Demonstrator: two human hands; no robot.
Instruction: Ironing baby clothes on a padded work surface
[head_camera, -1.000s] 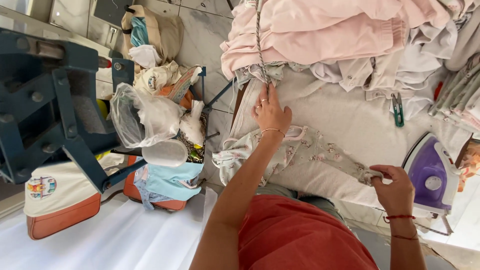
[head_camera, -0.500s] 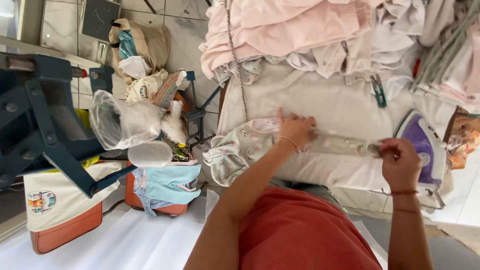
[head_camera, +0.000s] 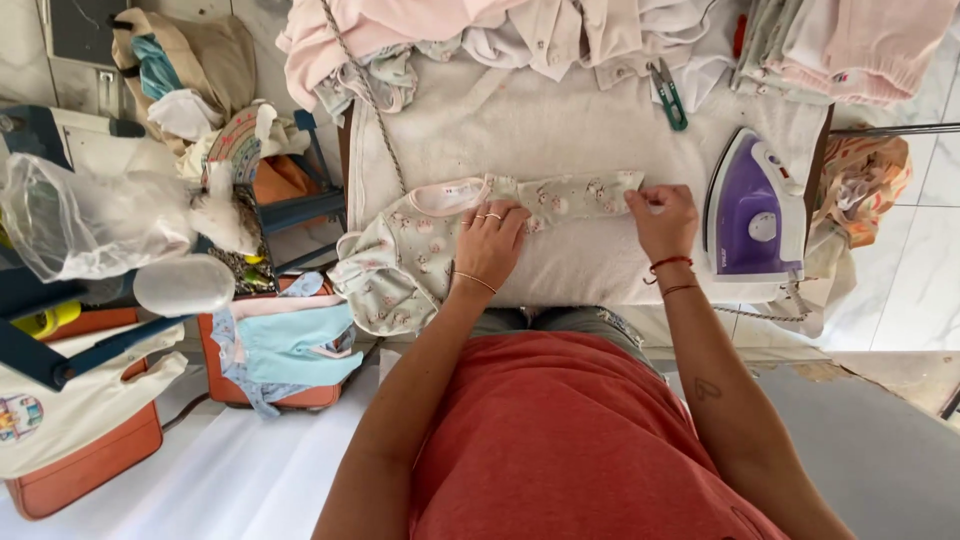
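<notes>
Left hand (head_camera: 490, 243): flat, fingers spread open, pressing the baby garment (head_camera: 470, 235) near its pink neckline
Right hand (head_camera: 661, 221): fingers closed, pinching the garment's far end
Garment: pale green, printed, stretched across the white-padded bench (head_camera: 530, 120), one side drooping off the edge
Iron (head_camera: 755, 210): purple, just beside the right hand
Scissors (head_camera: 668, 95): green, near the heaped clothes (head_camera: 400, 30)
</notes>
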